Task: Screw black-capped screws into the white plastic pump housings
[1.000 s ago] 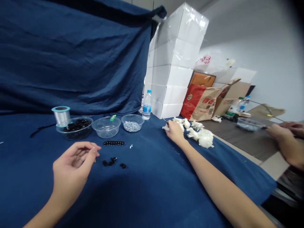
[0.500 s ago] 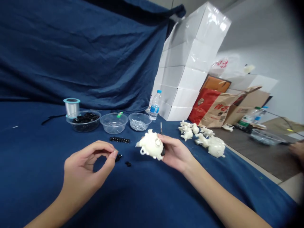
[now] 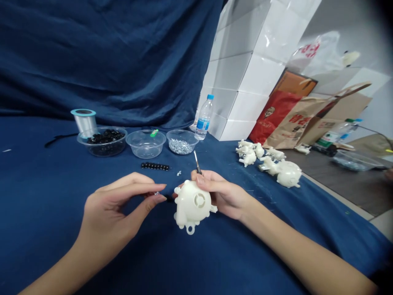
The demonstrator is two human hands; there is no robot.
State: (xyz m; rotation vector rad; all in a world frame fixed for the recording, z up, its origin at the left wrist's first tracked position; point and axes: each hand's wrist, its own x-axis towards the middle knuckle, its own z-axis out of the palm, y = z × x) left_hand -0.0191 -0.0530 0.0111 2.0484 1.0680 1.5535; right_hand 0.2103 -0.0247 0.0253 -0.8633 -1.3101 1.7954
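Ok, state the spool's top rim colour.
Pale teal: the spool's top rim, clearest in the head view.

Bright, even indoor light, with no clear source in view. Hard glare across the plastic wrap (image 3: 272, 39) on the stack of white boxes (image 3: 251, 71); a softer sheen below the stack on the moulded white plastic piece (image 3: 193, 207). Only faint, diffuse shadow on the blue cloth (image 3: 39, 229) left of the stack. Strong wide-angle bending, with the stack leaning sharply. Dark vignetting in the corner right of the stack, and soft, slightly blurred detail there.
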